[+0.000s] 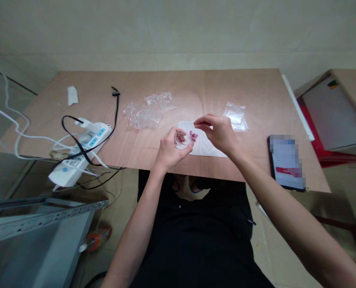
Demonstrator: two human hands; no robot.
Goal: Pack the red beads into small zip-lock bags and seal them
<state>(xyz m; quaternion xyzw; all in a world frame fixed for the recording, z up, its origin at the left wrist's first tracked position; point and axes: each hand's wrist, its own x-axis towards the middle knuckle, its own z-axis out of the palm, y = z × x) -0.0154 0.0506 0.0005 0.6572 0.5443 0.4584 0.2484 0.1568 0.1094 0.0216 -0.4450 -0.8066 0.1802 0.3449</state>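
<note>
My left hand [170,146] is curled around a small clear plastic piece [182,145], a bag or a cup; I cannot tell which. Just beside its fingertips lies a little cluster of dark pink, bead-like pieces [193,136], seemingly on a white sheet [209,147] at the table's front edge. Above the sheet, to the right of the cluster, my right hand [217,130] has thumb and forefinger pinched together. Whatever may be between those fingertips is too small to make out.
Crumpled clear zip bags [146,116] lie behind my left hand, and flat clear bags [236,117] behind my right. A phone [286,164] rests at the right. On the left, a power strip [82,154] with tangled cables overhangs the table edge [127,160].
</note>
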